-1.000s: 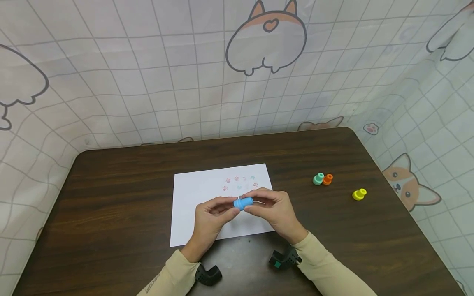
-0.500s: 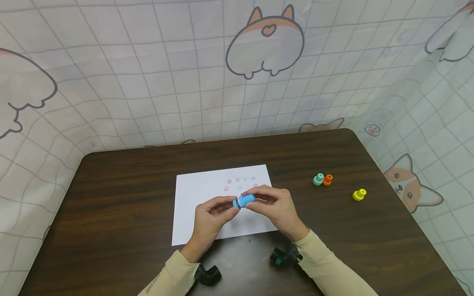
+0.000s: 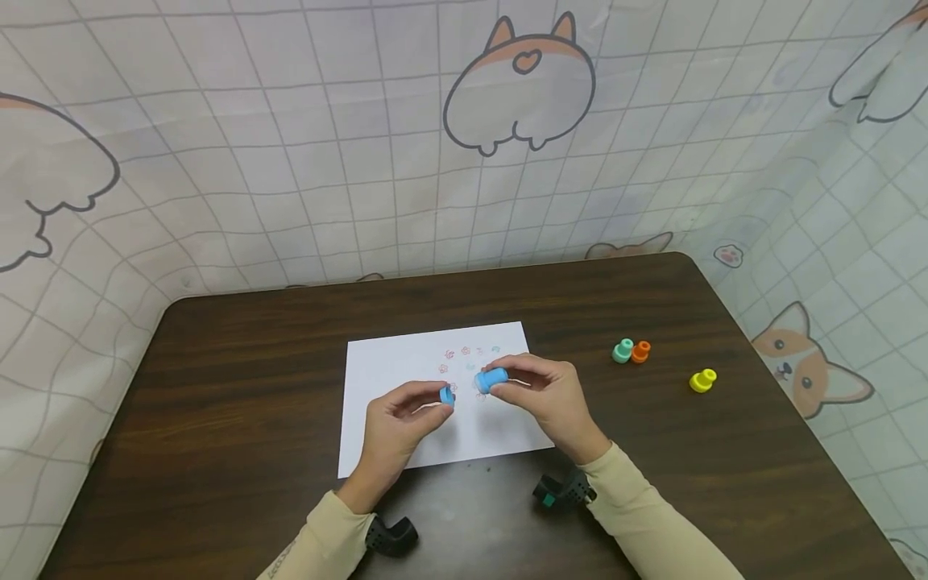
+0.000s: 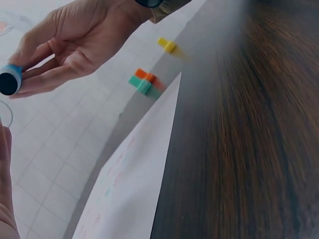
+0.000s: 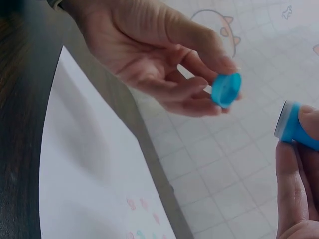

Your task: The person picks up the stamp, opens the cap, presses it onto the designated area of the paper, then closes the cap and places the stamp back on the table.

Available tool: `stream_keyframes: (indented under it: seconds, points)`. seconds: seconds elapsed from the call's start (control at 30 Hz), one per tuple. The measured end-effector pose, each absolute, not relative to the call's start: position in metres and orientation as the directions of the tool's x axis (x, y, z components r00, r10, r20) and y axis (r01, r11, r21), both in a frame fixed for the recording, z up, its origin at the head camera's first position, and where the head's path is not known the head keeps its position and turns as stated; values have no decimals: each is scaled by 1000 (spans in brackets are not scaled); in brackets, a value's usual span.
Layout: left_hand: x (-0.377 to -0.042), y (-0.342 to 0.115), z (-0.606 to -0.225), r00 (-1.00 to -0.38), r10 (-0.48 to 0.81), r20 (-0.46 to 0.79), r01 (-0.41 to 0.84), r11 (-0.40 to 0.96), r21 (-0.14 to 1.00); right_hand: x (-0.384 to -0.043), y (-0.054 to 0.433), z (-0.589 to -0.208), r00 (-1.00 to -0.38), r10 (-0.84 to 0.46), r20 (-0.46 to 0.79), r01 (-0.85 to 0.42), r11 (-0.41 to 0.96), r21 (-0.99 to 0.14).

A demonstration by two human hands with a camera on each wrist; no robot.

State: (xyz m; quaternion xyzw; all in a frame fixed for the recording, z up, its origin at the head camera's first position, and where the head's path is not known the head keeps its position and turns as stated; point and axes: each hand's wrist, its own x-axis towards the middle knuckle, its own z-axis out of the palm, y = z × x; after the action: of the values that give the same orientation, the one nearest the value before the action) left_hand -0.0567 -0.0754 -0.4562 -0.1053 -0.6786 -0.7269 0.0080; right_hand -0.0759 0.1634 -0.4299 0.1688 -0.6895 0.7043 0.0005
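Observation:
My left hand (image 3: 395,423) pinches a small blue cap (image 3: 446,395) between thumb and fingertips; its hollow inside shows in the right wrist view, where the cap (image 5: 227,90) faces the other hand. In my right hand (image 3: 551,399) is a blue stamp (image 3: 492,380), gripped by its handle. The stamp's dark round face (image 4: 8,83) shows in the left wrist view. Cap and stamp are apart, both held above a white sheet of paper (image 3: 384,427). Small pink and teal prints (image 3: 466,351) of flowers and other shapes mark the paper's upper right part.
To the right on the dark wooden table (image 3: 239,419) stand a teal stamp (image 3: 623,350) and an orange stamp (image 3: 641,352) side by side. A yellow stamp (image 3: 702,380) lies farther right. Behind the table hangs a white gridded curtain (image 3: 290,161) with corgi drawings.
The blue cap has come off the stamp. My left hand has moved left with the cap, and my right hand has moved slightly up and right with the stamp.

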Motion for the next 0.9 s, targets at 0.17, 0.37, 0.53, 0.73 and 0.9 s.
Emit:
stream_keyframes:
  seconds: [0.17,0.37,0.53,0.73,0.9]
  points:
    - [-58,-80,-460,-985,111,134,126,-75,989,-80,167,-433,-957,-204,207,-209,-13,-978]
    - [-59,-85,-464,-990,87,107,100,-76,992,-82,171,-434,-964,-185,193,-195,-5,-981]
    - [-61,-90,-467,-993,64,102,97,-75,992,-84,175,-437,-964,-183,192,-195,0,-981]
    - [-63,-96,-471,-994,55,99,93,-89,992,-87,179,-441,-967,-171,191,-200,37,-979]
    - [-64,-99,-475,-995,58,84,79,-92,993,-88,180,-445,-970,-162,181,-193,62,-979]
